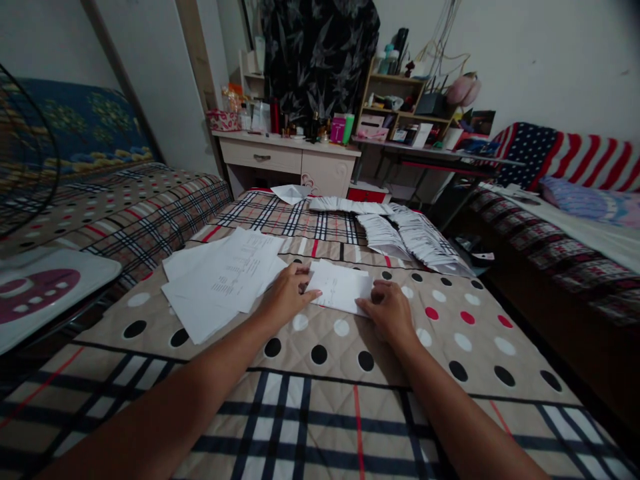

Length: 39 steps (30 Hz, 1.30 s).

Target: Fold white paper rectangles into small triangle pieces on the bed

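Observation:
A folded sheet of paper (pixel 341 288) with faint print lies on the spotted bedspread, between my two hands. My left hand (pixel 289 291) grips its left end, the thumb on top of the paper and the fingers curled at the edge. At the right end my right hand (pixel 391 308) pinches the paper between thumb and bent fingers. Loose printed sheets (pixel 227 277) lie fanned out to the left of my left hand. Beyond, toward the right, rows of folded papers (pixel 420 233) overlap one another on the bed.
One more folded white paper (pixel 291 193) rests at the bed's far edge. A white dresser (pixel 265 155) stands behind it, and a desk with shelves (pixel 400 120) to its right. A white board with a purple pattern (pixel 50 293) sits at the left.

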### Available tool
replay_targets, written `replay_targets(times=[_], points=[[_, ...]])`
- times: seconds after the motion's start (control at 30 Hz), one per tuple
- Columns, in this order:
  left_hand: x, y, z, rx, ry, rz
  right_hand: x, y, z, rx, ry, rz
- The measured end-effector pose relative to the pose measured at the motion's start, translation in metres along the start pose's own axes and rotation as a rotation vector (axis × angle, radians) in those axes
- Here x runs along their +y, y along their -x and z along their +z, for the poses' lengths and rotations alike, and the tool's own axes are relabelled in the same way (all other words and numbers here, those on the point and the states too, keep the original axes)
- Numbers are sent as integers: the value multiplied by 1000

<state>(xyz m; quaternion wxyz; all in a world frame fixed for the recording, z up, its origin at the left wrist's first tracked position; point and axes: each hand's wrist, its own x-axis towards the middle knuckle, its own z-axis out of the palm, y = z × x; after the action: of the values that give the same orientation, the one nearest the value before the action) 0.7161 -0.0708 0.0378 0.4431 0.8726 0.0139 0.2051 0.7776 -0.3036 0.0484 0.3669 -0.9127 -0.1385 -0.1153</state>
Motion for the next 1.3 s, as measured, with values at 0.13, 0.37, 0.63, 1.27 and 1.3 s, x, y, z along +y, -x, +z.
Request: replay_targets(times=[0.13,0.37,0.63,1.27,1.3], points=[[-3,-4,3,12,22,-56,-1,-1,3,-32,-216,174],[7,-19,10,89,403,-237,0,5,10,11,-692,250],[20,-26,23,212,512,-293,-1,7,4,2,-759,193],[18,-3,18,230,543,-281,-10,15,14,-27,-719,154],[19,-3,18,221,551,-312,-9,10,17,-26,-739,147]])
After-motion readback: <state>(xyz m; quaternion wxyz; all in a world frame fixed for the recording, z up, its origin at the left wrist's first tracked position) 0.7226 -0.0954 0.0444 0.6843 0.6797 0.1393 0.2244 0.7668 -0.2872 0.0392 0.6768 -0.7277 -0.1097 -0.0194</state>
